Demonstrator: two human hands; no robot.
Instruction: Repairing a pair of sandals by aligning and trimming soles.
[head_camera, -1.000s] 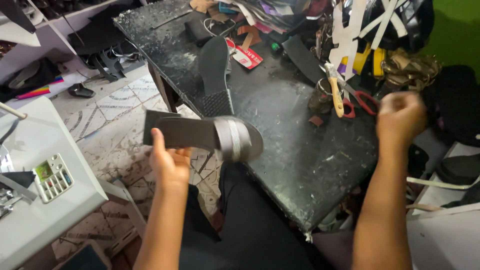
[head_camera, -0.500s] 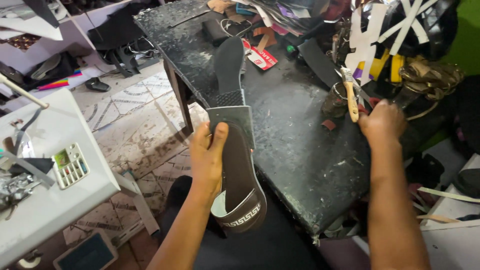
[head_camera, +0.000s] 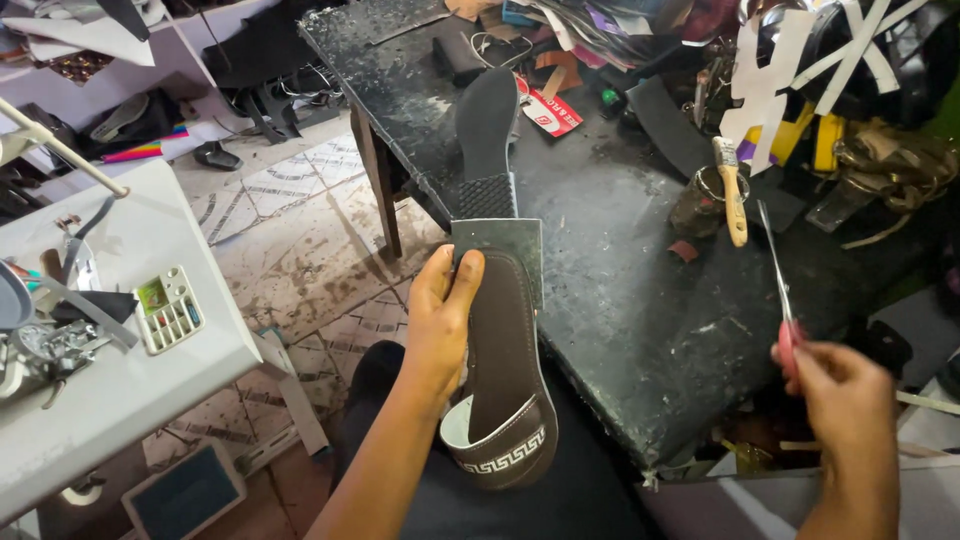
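My left hand (head_camera: 443, 320) grips a brown open-toe slide sandal (head_camera: 505, 385) by its side, heel end pointing away from me. A grey sheet piece (head_camera: 497, 252) sticks out under the heel. The sandal hangs over my lap at the near edge of the dark worktable (head_camera: 620, 300). My right hand (head_camera: 838, 398) holds red-handled scissors (head_camera: 778, 275), blades pointing up and away over the table's right side. A black shoe sole (head_camera: 486, 135) lies flat on the table just beyond the sandal.
A wooden-handled brush (head_camera: 731, 190) stands in a small pot. Leather scraps, straps and a red tag (head_camera: 547, 110) clutter the table's far end. A white sewing table (head_camera: 110, 360) with a small compartment box (head_camera: 167, 308) is at left, tiled floor between.
My left hand turned the sandal from sideways to lengthwise, toe toward me. My right hand went to the pot area empty, then came back near me holding the scissors.
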